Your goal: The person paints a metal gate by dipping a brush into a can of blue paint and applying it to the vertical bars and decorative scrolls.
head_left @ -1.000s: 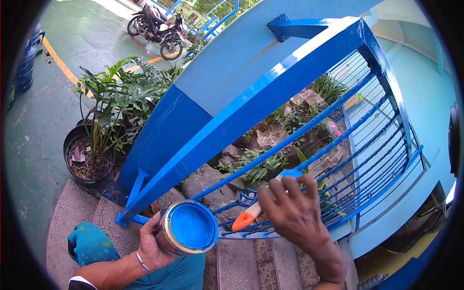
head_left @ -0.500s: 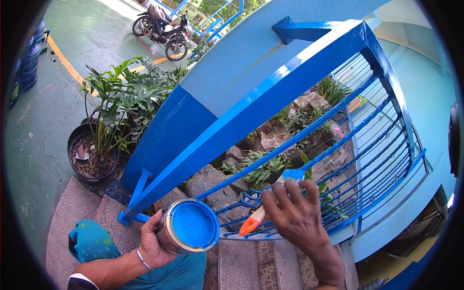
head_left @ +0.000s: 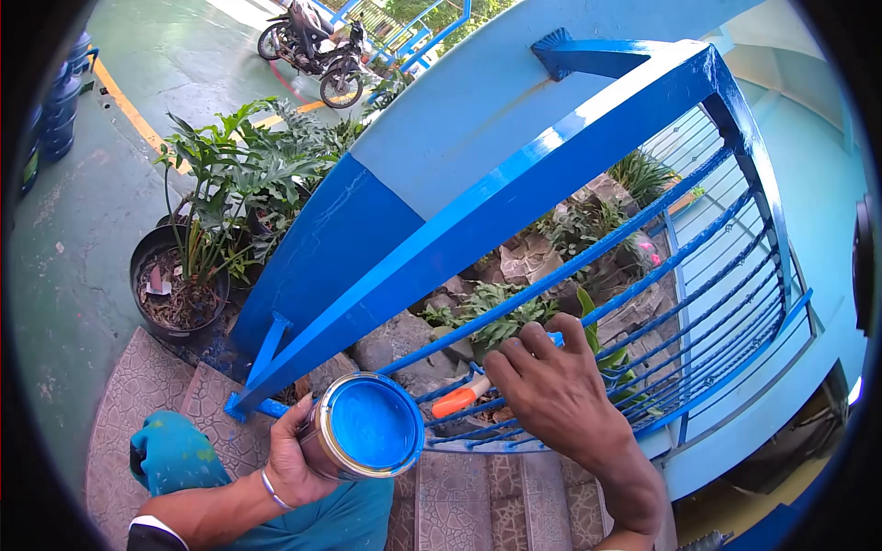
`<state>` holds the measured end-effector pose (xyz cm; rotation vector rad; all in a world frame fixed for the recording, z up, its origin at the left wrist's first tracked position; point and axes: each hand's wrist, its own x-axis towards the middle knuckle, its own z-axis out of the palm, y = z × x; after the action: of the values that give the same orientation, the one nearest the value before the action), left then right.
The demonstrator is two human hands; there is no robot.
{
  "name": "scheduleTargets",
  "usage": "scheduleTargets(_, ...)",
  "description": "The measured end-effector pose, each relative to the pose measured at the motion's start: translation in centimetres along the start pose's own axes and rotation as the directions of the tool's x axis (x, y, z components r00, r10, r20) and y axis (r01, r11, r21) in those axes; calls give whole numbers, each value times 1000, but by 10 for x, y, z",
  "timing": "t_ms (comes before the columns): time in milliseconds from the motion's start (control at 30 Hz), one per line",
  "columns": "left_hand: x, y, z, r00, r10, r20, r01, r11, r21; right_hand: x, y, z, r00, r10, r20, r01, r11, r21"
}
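My left hand (head_left: 296, 456) is wrapped round the side of a paint can (head_left: 322, 441), its open top tilted toward me and full of blue paint (head_left: 372, 424). My right hand (head_left: 556, 381) grips a paintbrush (head_left: 462, 397) with an orange-tipped, pale handle that points down to the left. Most of its bristle end is hidden behind my fingers, with a bit of blue showing past them. The brush and hand are right at the twisted bars of the blue railing (head_left: 551, 275), whose broad top rail (head_left: 487, 207) slopes up to the right.
Stone-patterned steps (head_left: 455, 500) lie below me. Behind the bars are rocks (head_left: 395, 340) and plants (head_left: 491, 308). A potted plant (head_left: 179, 285) stands at the left beside the blue wall (head_left: 322, 234). A motorcycle (head_left: 317, 55) is parked farther off, and large blue bottles (head_left: 60, 115) stand at far left.
My right hand has moved slightly up and left and turned, swinging the brush so its handle lies flatter and its bristles pass behind my fingers. The can stays about where it was in my left hand.
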<state>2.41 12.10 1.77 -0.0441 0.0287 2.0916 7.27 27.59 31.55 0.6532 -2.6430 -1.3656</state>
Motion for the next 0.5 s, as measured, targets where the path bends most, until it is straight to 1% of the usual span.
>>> scheduleTargets(33,0,0,0,1000,-3,-2,3,1000,-2,0,0,-3,1000,-15,-3,15,999,44)
scheduleTargets(133,-1,1,2,1000,0,-9,1,1000,9,1,1,-7,993,8,-114,-1,998,60)
scheduleTargets(233,-1,1,1,1000,1,-8,-1,1000,12,-2,3,2,995,10,-98,-9,1000,9)
scheduleTargets(333,-2,2,2,1000,11,-2,-11,1000,-19,-17,-5,13,999,-6,-49,9,998,56)
scheduleTargets(433,-2,2,1,1000,22,-2,-22,999,-37,-34,-23,9,996,-29,-85,37,995,95)
scheduleTargets(467,-2,2,1,1000,23,-1,-23,999,-37,-41,-24,8,991,-55,-119,64,995,76)
scheduleTargets(500,-1,3,2,1000,23,-4,-23,999,-39,-45,-27,11,988,-30,-151,38,998,52)
